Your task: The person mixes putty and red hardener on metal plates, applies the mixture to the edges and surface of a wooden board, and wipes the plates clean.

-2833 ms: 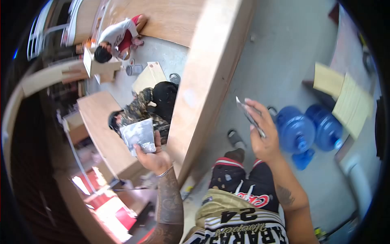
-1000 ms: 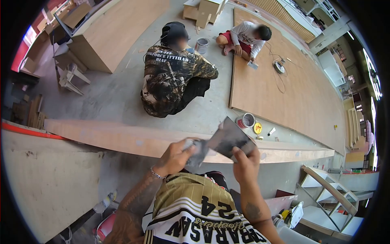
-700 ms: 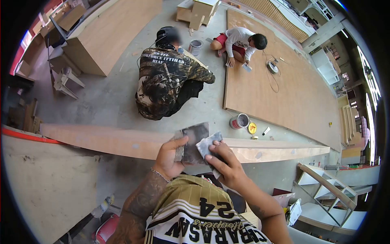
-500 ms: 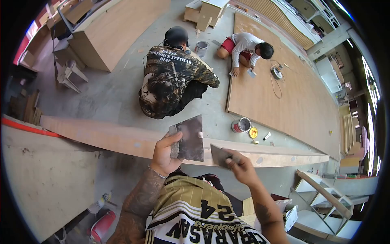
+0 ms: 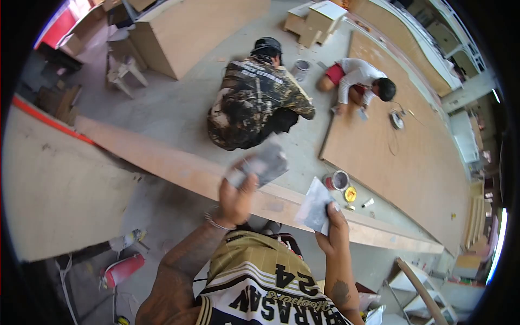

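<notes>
My left hand (image 5: 237, 197) is closed around a flat, rectangular putty plate (image 5: 270, 163), grey with dark smears and blurred by motion. To its right, my right hand (image 5: 337, 230) grips a thin putty scraper (image 5: 314, 208), its pale, smeared face turned up. The two tools are apart. Both hands are above a long, narrow wooden beam (image 5: 181, 170) that crosses in front of me and shows some grey filled patches. Whether either tool touches the beam cannot be made out.
Beyond the beam stand an open can (image 5: 337, 181) and a yellow lid (image 5: 351, 194). One person in a camouflage shirt (image 5: 252, 103) crouches ahead; another in a white top (image 5: 360, 76) works at a large wooden panel (image 5: 390, 151). A red fire extinguisher (image 5: 123, 271) lies lower left.
My right hand has turned its scraper from pointing left to tilting upward, showing its broad face. The plate in my left hand has tilted and blurred. The view has shifted, moving the scene rightward.
</notes>
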Demonstrator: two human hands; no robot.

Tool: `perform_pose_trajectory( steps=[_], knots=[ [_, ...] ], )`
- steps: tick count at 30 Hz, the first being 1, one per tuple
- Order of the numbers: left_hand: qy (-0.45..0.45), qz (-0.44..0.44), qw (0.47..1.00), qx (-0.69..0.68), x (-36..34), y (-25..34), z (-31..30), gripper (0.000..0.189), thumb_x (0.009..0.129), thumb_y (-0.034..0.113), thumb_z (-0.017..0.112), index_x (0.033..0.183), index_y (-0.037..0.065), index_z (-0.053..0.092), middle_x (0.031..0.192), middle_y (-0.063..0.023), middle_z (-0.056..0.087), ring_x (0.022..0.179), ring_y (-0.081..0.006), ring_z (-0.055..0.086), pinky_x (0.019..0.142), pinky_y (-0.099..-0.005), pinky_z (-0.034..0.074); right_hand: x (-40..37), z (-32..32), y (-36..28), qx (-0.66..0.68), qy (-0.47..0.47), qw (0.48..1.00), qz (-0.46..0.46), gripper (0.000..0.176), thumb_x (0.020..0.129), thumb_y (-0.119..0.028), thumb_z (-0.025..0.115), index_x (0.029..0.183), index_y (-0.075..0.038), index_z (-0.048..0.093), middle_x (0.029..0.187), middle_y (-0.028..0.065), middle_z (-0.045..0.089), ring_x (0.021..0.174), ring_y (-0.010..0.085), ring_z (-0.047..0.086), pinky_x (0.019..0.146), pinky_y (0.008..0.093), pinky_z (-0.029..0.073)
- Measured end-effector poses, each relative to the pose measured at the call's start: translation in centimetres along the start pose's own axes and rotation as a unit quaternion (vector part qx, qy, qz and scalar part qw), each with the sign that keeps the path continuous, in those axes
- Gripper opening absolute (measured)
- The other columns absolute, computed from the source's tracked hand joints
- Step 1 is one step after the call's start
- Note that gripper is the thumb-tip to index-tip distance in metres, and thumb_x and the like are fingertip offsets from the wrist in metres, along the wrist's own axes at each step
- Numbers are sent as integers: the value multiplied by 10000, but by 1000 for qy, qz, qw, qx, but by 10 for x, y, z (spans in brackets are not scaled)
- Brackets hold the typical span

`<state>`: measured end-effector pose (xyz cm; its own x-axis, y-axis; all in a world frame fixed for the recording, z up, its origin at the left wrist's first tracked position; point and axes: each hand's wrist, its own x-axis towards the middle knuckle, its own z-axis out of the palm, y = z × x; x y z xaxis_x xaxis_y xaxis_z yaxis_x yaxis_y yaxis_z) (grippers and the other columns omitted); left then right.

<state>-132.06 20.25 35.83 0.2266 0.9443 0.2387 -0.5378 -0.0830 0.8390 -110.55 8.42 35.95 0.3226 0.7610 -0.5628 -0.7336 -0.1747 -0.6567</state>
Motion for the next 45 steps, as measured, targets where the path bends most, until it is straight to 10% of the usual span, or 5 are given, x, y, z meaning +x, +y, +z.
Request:
perform_pose_trajectory(
  steps=[11,17,28,37,45],
  knots=[
    [-369,251,732,514,-32,11,53,451,854,242,652,1294,173,580,1311,-123,585,1164,-324,582,941,-438,491,-9,-39,-85,220,-349,906,96,358,998,-216,483,1284,-3,509,1200,179,623,1030,259,652,873,408,566],
    [223,-203,953,20,-98,-34,64,320,957,162,498,1238,19,554,1179,-135,640,1014,-232,653,809,-331,573,5,-57,-77,-316,-331,777,-433,438,921,-86,576,1336,-17,452,1232,227,576,1155,383,570,1003,505,442],
    [166,-259,887,-343,-94,-3,48,312,927,255,562,1179,73,577,1046,-72,679,878,-236,676,696,-391,558,43,-47,-67,-617,-476,460,-425,504,710,-19,630,1208,-96,631,1196,199,574,1120,363,579,990,425,460],
    [249,-206,920,-222,-74,24,44,304,937,200,533,1201,58,580,1077,-75,687,918,-217,689,719,-375,579,60,-61,-105,-531,-279,678,-424,660,614,205,461,1216,-15,623,1211,200,604,1134,342,601,974,355,456],
    [132,-375,918,0,-65,11,52,327,909,173,561,1182,-7,570,954,-79,676,752,-154,672,534,-278,496,39,-16,-110,-560,-472,495,-467,551,616,72,610,1147,-63,666,1179,93,644,1106,318,597,922,412,497]
  ],
)
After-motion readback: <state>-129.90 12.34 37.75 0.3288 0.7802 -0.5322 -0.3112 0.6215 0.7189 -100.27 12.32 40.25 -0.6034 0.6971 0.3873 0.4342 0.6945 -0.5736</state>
